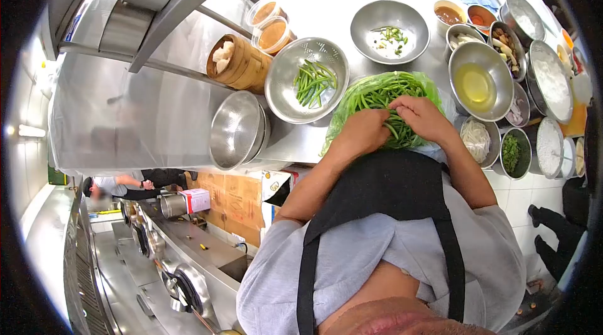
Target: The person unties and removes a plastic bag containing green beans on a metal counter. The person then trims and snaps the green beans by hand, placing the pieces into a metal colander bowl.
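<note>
A green plastic bag full of green beans lies open on the steel counter in front of my body. My left hand is over the near left part of the beans, its fingers curled together; what they hold is too small to make out. On the right side of the pile, my right hand has its thumb and fingers bent towards the beans, closed at the tips. A perforated steel colander with cut green beans stands to the left. Behind the bag, a steel bowl holds small trimmed green pieces.
Empty steel bowls stand at the counter's left edge, beside a bamboo steamer and sauce tubs. Several ingredient bowls crowd the right, including one with yellow liquid. Another person is by the stoves at the lower left.
</note>
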`<move>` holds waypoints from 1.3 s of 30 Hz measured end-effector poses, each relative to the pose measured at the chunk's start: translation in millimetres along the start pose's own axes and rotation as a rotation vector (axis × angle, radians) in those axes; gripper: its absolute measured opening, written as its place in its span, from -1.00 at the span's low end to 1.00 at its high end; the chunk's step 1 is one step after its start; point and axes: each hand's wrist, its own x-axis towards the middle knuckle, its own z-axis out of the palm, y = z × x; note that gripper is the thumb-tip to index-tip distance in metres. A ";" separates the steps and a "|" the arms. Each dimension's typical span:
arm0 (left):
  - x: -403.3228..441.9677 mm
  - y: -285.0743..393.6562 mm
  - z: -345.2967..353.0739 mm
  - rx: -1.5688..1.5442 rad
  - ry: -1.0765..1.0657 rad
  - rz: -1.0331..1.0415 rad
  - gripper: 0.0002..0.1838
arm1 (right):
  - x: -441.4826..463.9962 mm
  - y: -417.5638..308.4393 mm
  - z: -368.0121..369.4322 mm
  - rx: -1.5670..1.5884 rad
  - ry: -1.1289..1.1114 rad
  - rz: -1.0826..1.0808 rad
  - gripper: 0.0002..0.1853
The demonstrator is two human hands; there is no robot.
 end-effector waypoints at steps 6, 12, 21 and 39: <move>-0.2 14.4 -19.8 -0.141 0.137 0.033 -0.80 | -5.1 -5.8 -8.7 -0.055 -0.031 -0.052 -0.77; 0.9 15.2 -21.9 -0.076 0.097 0.132 -0.81 | -4.3 -5.5 -11.8 -0.298 -0.027 -0.106 -0.77; 2.4 1.3 -19.7 -0.364 0.386 0.106 -0.76 | -5.6 -6.6 -21.5 0.450 0.328 0.071 -0.76; 0.5 8.6 -24.6 -1.366 0.249 -0.089 -0.74 | 6.3 -0.6 13.9 0.480 0.073 0.044 -0.69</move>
